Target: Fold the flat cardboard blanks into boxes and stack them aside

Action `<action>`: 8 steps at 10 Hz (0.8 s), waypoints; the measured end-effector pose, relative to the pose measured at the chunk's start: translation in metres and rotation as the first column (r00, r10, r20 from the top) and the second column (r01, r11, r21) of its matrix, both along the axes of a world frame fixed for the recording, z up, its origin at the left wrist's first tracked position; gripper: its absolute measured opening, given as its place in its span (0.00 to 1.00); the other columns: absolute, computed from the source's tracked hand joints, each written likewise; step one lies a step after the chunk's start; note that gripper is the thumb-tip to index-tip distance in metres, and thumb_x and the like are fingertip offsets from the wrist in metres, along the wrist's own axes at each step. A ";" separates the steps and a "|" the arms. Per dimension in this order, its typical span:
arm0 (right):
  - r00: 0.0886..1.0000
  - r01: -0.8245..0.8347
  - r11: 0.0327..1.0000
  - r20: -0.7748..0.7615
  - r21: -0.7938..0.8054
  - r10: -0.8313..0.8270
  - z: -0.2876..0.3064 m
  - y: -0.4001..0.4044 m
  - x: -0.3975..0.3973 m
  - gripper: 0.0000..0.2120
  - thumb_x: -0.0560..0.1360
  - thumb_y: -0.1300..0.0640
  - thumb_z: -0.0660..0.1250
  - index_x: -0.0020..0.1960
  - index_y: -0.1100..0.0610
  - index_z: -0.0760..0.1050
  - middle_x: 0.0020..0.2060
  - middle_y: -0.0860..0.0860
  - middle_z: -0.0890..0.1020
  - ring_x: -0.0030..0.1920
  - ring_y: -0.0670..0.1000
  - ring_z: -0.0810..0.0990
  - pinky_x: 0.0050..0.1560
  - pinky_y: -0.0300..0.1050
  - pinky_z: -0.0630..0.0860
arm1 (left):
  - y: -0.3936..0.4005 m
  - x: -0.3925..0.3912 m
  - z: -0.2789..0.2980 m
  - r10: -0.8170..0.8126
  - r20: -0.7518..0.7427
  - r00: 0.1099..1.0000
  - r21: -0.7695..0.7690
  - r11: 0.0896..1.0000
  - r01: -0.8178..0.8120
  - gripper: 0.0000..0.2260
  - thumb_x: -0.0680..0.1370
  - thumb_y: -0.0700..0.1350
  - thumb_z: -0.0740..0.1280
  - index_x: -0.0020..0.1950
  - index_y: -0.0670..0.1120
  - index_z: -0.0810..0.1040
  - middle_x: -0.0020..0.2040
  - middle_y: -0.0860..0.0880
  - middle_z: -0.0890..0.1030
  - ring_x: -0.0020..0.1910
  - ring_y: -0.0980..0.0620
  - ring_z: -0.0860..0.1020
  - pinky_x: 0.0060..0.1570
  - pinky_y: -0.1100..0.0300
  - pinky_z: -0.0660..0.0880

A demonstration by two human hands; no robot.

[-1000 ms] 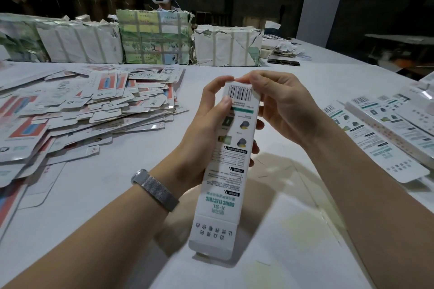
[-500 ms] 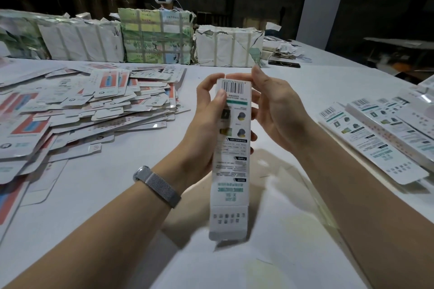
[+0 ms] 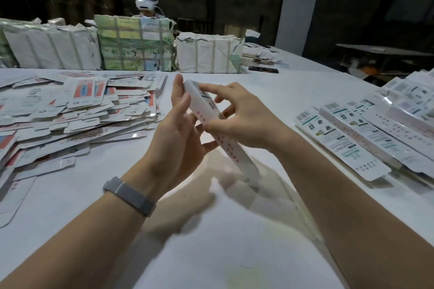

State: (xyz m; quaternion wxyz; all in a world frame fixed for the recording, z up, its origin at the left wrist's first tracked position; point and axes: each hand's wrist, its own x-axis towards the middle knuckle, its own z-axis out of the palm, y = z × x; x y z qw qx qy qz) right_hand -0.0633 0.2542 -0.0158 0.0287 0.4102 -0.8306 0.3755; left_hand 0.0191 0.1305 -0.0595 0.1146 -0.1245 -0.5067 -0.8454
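We are gripping one long white printed cardboard box (image 3: 220, 134), tilted above the white table's (image 3: 211, 253) middle, left hand (image 3: 173, 145) cradling, right hand (image 3: 244, 119) pinching its top; squaring creases advisable.

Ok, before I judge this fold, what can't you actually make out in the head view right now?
- Box: motion blur smears its print; whether the far end flap is closed is unclear.
- Left hand: its grip on the box's rear is hidden by the hand itself.
- Box's lower end: blurred, so touching the table or not is unclear.
- Folded boxes: the stack is cut off by the right edge.
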 end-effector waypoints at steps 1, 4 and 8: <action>0.953 0.251 0.967 -0.186 0.038 -0.240 0.010 0.020 -0.016 0.31 0.71 0.53 0.73 0.72 0.44 0.71 0.56 0.47 0.70 0.54 0.49 0.75 0.55 0.47 0.75 | 0.001 -0.002 -0.002 0.097 0.083 0.992 -0.106 0.991 -0.088 0.22 0.74 0.66 0.59 0.68 0.80 0.62 0.81 0.50 0.58 0.78 0.43 0.61 0.70 0.32 0.62; 0.525 0.848 0.475 -0.493 0.236 -0.693 0.027 0.175 -0.094 0.23 0.74 0.60 0.66 0.67 0.47 0.73 0.61 0.54 0.72 0.59 0.60 0.75 0.45 0.50 0.69 | 0.009 -0.004 -0.011 0.176 0.082 0.981 -0.295 0.945 -0.145 0.19 0.73 0.64 0.58 0.62 0.68 0.77 0.67 0.51 0.78 0.68 0.49 0.75 0.64 0.41 0.73; 0.483 0.874 0.430 -0.503 0.227 -0.716 0.011 0.237 -0.115 0.21 0.76 0.55 0.67 0.69 0.47 0.74 0.64 0.53 0.75 0.65 0.60 0.70 0.55 0.55 0.73 | -0.004 -0.020 -0.025 0.528 0.127 0.840 -0.442 0.788 -0.429 0.17 0.86 0.49 0.53 0.52 0.50 0.82 0.49 0.47 0.84 0.54 0.46 0.80 0.52 0.48 0.76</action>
